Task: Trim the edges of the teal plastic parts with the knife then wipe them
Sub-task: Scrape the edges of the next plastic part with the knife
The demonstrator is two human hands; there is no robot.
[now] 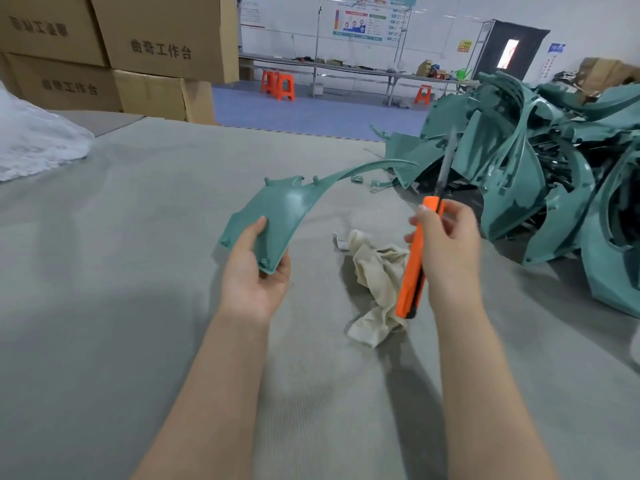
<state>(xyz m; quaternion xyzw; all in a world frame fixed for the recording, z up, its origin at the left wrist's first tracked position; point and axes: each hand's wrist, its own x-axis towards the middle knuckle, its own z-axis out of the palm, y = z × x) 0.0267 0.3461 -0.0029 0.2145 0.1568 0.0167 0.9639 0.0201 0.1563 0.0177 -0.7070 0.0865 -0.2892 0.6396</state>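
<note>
Grey worktop point(121, 254), teal parts point(512, 174) heaped; boxes point(162, 39), stools point(284, 86) beyond.

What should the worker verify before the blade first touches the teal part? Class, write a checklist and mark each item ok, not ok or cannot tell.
1. Part secured: the left hand grips the teal part by its wide end. Ok.
2. Knife secured: the right hand holds the orange knife. Ok.
3. Blade extended: the blade is out, pointing up and away. Ok.
4. Blade set on an edge: it is apart from the part. Not ok.
5. Wipe ready: the cloth lies on the table between the hands. Ok.
6. Blade sharpness: blurred. Cannot tell.
</note>
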